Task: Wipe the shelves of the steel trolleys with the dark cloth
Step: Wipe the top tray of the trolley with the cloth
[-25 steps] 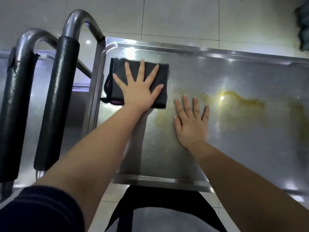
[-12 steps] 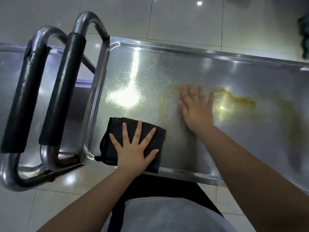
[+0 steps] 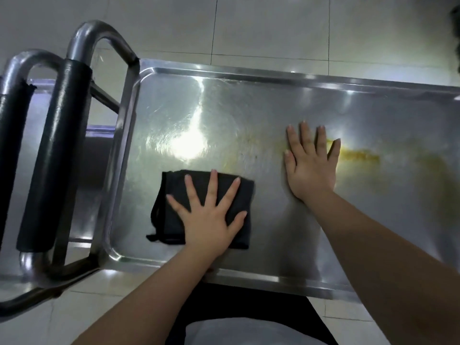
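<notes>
Near left on the shelf (image 3: 224,108), your spread left hand (image 3: 209,220) presses the soft, limp cloth (image 3: 171,185) at its middle; right hand (image 3: 311,168) flat, empty.

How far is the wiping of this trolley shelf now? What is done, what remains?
Looks done: the left end of the shelf shines with swirl marks. In hand: the left hand presses the cloth flat near the front rim, while the right hand rests flat on the steel. To do: the yellow stain beside the right hand and the hazy area further right.

Glossy pale floor tiles (image 3: 273,26) with dark grout lines.
</notes>
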Tool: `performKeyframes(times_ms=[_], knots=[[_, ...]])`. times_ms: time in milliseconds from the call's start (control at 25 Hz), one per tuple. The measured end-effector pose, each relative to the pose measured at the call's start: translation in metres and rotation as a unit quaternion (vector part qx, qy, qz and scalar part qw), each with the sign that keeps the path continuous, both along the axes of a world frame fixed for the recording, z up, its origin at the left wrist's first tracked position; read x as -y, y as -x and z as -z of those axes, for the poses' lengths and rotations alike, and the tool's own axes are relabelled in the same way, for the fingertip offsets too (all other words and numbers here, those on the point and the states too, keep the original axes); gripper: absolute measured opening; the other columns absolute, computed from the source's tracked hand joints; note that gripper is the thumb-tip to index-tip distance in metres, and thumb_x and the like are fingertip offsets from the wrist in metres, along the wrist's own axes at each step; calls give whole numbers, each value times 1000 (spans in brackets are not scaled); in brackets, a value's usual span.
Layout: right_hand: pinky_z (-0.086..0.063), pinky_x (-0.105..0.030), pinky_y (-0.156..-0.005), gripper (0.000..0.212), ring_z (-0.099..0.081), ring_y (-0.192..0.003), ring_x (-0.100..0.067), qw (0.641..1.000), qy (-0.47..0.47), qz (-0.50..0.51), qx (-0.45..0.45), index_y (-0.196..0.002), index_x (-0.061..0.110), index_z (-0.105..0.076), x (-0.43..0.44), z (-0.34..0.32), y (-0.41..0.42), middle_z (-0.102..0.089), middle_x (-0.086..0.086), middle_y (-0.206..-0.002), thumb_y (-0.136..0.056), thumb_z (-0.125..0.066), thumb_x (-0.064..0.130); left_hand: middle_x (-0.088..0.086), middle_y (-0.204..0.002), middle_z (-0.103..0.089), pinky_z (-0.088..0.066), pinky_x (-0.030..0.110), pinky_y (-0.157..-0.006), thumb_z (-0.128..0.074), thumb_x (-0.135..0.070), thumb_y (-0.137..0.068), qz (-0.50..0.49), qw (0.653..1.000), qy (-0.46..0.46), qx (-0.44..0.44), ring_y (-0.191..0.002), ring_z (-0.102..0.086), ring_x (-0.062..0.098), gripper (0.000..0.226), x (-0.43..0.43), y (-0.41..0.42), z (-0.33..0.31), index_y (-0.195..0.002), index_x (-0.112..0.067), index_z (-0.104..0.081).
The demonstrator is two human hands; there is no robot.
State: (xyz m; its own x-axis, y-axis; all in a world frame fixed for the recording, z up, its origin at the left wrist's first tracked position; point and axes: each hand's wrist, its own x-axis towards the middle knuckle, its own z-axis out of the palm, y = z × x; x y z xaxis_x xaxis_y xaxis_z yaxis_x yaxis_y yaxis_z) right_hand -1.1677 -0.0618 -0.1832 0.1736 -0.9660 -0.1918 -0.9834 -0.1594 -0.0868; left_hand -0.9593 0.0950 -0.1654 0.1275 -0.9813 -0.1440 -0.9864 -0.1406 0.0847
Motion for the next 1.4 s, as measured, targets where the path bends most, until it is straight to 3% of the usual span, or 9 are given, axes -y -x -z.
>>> performKeyframes(times_ms=[280,440,600,760,960,1120,1240,1400], knots=[[4,-59,-116,55,7,-150,-26,1000,12,3,-5,-152,41,8,5,-1,-1,3,8,-164,-99,-3,48,-5,-164,13,13,81,-93,-8,-79,-83,-42,999,-24,-15,-143,19,48,69,211,19,6,-147,-56,9],[4,-58,-117,55,7,-150,-25,1000,7,5,-3,-152,42,7,21,0,3,1,7,-164,-98,-1,49,-5,-164,13,13,81,-95,-4,-80,-82,-18,999,-36,-17,-143,19,47,71,248,20,6,-147,-55,8],[9,-59,-115,54,13,-149,-25,1000,-4,2,-16,-150,44,15,14,-1,-1,9,9,-163,-97,2,51,-6,-164,6,10,78,-101,-11,-77,-87,-1,999,-6,-32,-146,14,44,68,200,20,4,-149,-54,2],[13,-59,-114,55,16,-149,-25,1000,-23,2,-7,-149,45,18,9,-6,-3,14,10,-162,-97,3,52,-4,-165,-7,3,79,-102,-25,-75,-89,59,998,17,-33,-147,4,46,68,83,28,1,-152,-50,-12],[14,-57,-115,55,17,-149,-24,998,-55,-22,6,-150,44,15,6,-18,-1,16,10,-162,-98,0,52,1,-164,-13,-4,82,-100,-28,-75,-89,79,997,-24,-5,-146,-4,49,71,-32,36,0,-152,-47,-16],[9,-52,-118,58,9,-150,-24,999,-32,-14,12,-155,36,0,37,-28,40,3,6,-164,-99,-6,50,3,-164,-14,-6,83,-99,-31,-75,-88,66,996,-53,1,-145,-5,50,72,-41,39,-6,-153,-46,-16],[8,-53,-118,56,14,-149,-24,997,-55,40,-22,-154,38,7,58,-25,69,9,7,-164,-102,-10,47,2,-164,-14,-5,83,-100,-31,-74,-87,62,996,-66,1,-145,-5,50,72,-40,41,-6,-152,-46,-16],[13,-52,-117,56,17,-149,-22,998,-33,39,-30,-152,39,14,54,-16,67,14,9,-163,-100,-3,49,-1,-164,-13,-5,83,-100,-30,-74,-88,69,996,-56,-6,-146,-5,50,69,-36,40,-3,-151,-47,-20]])
